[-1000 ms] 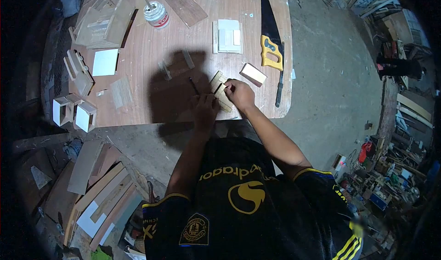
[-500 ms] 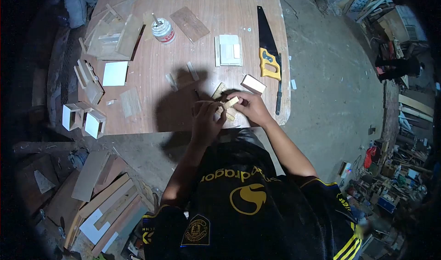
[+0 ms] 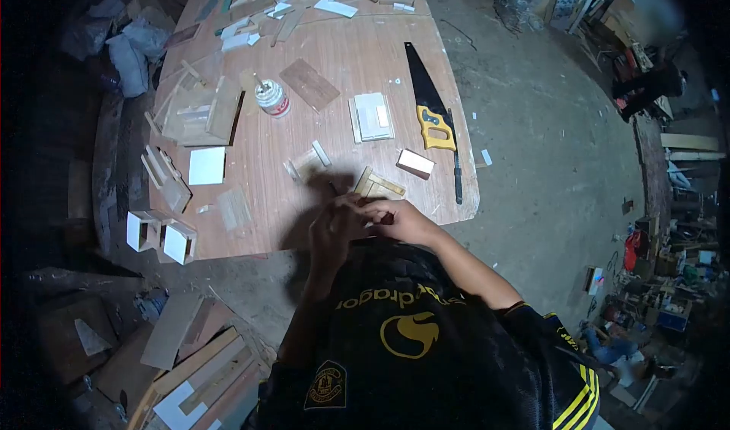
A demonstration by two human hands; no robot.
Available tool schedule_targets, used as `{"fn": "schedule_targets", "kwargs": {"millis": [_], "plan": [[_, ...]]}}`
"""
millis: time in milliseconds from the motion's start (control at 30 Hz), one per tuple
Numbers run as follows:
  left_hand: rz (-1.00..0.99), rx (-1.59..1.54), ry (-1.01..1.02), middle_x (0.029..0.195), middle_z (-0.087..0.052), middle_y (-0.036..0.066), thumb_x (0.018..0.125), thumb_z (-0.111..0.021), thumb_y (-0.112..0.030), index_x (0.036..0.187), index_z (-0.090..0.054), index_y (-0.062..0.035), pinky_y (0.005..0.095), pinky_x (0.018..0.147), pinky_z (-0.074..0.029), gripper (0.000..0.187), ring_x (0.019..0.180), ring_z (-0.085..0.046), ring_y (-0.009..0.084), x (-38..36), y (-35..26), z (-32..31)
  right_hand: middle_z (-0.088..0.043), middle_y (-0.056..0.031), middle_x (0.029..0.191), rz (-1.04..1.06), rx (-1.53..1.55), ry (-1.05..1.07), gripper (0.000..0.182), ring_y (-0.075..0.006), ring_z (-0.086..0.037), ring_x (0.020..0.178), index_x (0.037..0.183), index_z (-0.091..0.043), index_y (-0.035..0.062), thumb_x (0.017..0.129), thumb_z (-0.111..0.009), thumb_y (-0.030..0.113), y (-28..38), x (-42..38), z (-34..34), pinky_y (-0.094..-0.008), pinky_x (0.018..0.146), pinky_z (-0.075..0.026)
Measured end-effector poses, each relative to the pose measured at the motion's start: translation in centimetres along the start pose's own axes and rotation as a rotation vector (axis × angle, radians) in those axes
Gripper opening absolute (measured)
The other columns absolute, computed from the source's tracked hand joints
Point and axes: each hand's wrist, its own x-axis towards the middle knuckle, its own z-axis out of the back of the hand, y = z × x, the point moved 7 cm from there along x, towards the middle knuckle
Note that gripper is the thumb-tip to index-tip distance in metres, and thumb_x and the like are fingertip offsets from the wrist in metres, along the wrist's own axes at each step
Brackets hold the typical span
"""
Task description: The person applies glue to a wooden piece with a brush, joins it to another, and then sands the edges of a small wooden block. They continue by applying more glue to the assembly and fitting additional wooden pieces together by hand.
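My left hand [image 3: 331, 228] and my right hand [image 3: 403, 221] meet at the table's near edge, close to my chest. Fingers of both are bent and pressed together; what lies between them is hidden. Just beyond them rests a small wooden frame piece [image 3: 382, 185]. A dark thin stick [image 3: 333, 189] shows beside my left fingertips. To the right of the frame piece stands a small wooden block with a pale top [image 3: 416, 162].
On the table [image 3: 266, 209] lie a yellow-handled saw [image 3: 435, 117], a dark rod [image 3: 458, 175], a glue jar [image 3: 272, 98], a stacked pale block [image 3: 371, 117], a wooden box [image 3: 201, 114] and scraps [image 3: 334, 7]. A person [image 3: 650, 92] is at the far right.
The view has shifted, showing more of the table's far end. Both hands have drawn back toward my chest, off the frame piece, and the light wood piece between them no longer shows.
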Motion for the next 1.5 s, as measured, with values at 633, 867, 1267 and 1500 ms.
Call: {"fn": "schedule_targets", "kwargs": {"millis": [633,867,1267,1500], "plan": [[0.225,-0.265,-0.067,0.070,-0.050,0.003,0.101,-0.038,-0.023,0.113,-0.053,-0.0037,0.0283,0.055,-0.039,0.027,0.058,-0.045,0.0107,-3.4,-6.9,4.7,-0.060,-0.0186,0.107,-0.334,-0.677,-0.470,0.066,-0.0312,-0.060,0.096,0.116,-0.048,-0.0028,0.063,-0.079,0.024,-14.7,2.9,11.3,-0.0419,0.081,-0.050],[0.152,-0.007,-0.023,0.072,-0.057,0.006,0.099,-0.042,-0.022,0.102,-0.060,-0.0036,0.0292,0.057,-0.041,0.026,0.062,-0.052,0.0119,-1.1,-9.5,3.5,-0.064,-0.0121,0.107,-0.282,0.382,-0.288,0.067,-0.0186,-0.064,0.087,0.127,-0.045,-0.0041,0.076,-0.080,0.022,1.1,-0.6,6.0,-0.0306,0.075,-0.052],[0.205,0.009,0.397,0.085,-0.066,0.015,0.094,-0.051,-0.014,0.100,-0.062,0.0028,0.0318,0.069,-0.049,0.020,0.077,-0.064,0.0186,2.5,-9.7,-4.0,-0.043,-0.0189,0.143,0.138,-0.091,-0.456,0.087,-0.0233,-0.042,0.132,0.149,-0.025,0.0050,0.076,-0.071,0.004,18.3,-7.8,7.0,-0.0312,0.106,-0.031],[-0.056,0.047,0.390,0.093,-0.065,0.016,0.095,-0.052,-0.013,0.103,-0.063,0.0006,0.0361,0.074,-0.050,0.019,0.079,-0.064,0.0280,3.7,-11.4,-4.5,-0.055,-0.0271,0.126,0.245,-0.337,-0.464,0.081,-0.0380,-0.056,0.117,0.149,-0.026,0.0086,0.076,-0.061,0.004,19.1,-8.3,7.6,-0.0360,0.097,-0.043]]}}
